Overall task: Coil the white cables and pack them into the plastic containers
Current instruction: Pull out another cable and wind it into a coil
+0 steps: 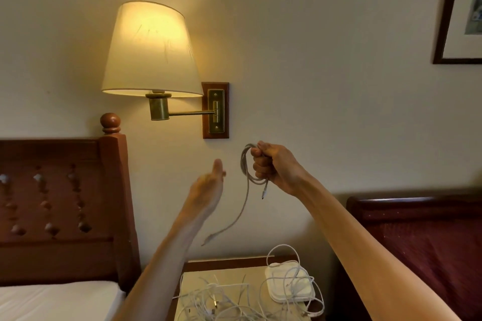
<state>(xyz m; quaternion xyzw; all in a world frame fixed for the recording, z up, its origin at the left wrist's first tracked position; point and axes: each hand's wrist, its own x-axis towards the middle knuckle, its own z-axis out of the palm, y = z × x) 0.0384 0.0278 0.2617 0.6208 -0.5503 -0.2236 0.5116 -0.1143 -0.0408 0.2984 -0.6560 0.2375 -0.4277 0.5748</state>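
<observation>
Up in front of the wall, our right hand (271,167) is clenched around a coiled white cable (246,164), several loops bunched in the fist. One short end with a plug hangs just below the hand, and a longer tail drops down and to the left, its tip dangling free above the tabletop (229,277). Our left hand (208,186) is raised beside the coil, palm open and fingers stretched out, touching nothing. Down on the tabletop lies a tangle of loose white cables (221,305), spread across the near part. To its right sits a white plastic container (289,284) with its lid on, and another cable loops over and around it. A lit wall lamp (151,49) hangs above, beside a wooden headboard (65,203).
</observation>
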